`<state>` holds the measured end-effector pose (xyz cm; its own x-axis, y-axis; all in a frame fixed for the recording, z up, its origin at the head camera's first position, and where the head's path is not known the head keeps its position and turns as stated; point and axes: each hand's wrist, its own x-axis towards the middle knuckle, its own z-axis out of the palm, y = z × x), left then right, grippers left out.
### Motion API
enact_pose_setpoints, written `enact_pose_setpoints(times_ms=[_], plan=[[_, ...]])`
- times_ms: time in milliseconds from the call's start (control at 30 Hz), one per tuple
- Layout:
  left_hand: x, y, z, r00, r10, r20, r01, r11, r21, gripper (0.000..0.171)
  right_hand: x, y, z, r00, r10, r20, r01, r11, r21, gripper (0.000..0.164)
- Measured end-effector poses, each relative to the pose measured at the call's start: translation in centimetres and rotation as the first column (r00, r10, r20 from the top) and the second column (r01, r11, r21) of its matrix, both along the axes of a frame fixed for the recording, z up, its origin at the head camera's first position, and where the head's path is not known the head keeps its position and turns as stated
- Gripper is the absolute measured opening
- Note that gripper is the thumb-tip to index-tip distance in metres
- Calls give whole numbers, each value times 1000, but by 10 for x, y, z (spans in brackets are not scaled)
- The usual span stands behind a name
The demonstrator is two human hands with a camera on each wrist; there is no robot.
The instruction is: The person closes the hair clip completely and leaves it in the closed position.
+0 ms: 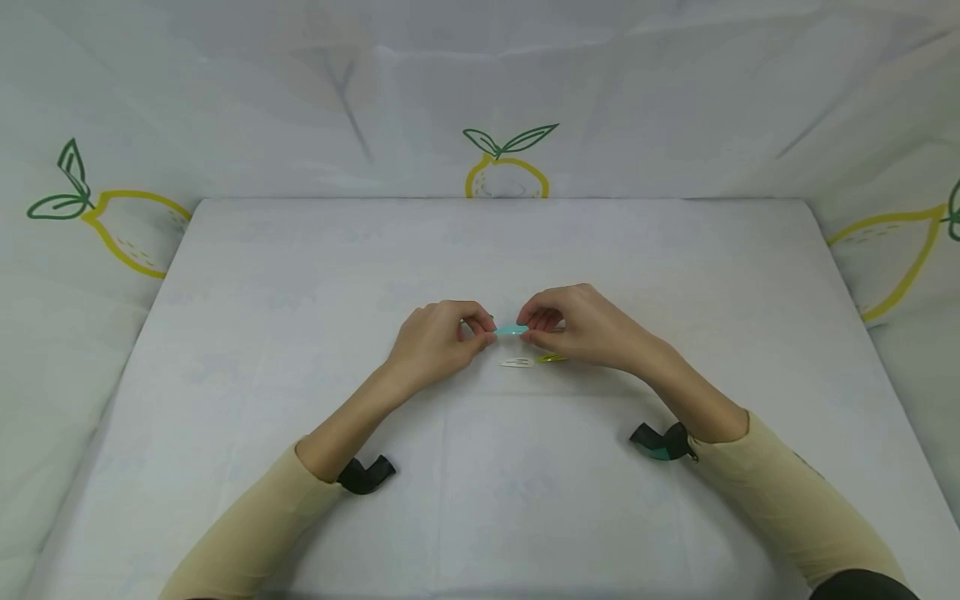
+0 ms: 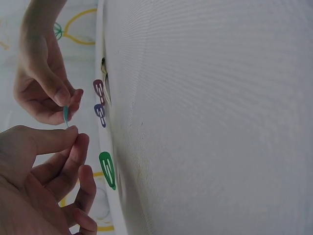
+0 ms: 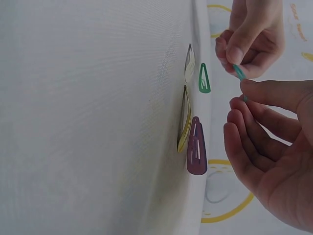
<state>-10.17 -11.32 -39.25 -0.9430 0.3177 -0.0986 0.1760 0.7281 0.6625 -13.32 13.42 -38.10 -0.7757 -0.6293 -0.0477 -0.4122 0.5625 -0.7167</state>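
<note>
Over the middle of the table a turquoise snap hair clip [image 1: 512,330] spans the gap between both hands. My left hand [image 1: 438,337] pinches its left end between thumb and fingertip. At the other end, the thumb and fingers of my right hand [image 1: 581,325] grip it. Closer to me, under the hands, lie a white hair clip [image 1: 517,362] and a yellow hair clip [image 1: 551,358], the latter partly covered by my right hand. The left wrist view shows a green clip [image 2: 107,169], a blue clip [image 2: 100,115] and a purple clip [image 2: 98,89] beyond the hands.
A white cloth covers the table [image 1: 525,500], and white sheets with lemon drawings [image 1: 507,177] hang along its back and sides. Dark curved pieces [image 1: 366,475] stick out at both sleeve cuffs.
</note>
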Motion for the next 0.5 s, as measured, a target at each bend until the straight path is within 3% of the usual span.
enact_pose_setpoints(times_ms=[500], plan=[[-1, 3, -4, 1000, -19, 14, 19, 999, -35, 5, 2, -3, 0, 1000, -4, 11, 3, 998, 65, 13]])
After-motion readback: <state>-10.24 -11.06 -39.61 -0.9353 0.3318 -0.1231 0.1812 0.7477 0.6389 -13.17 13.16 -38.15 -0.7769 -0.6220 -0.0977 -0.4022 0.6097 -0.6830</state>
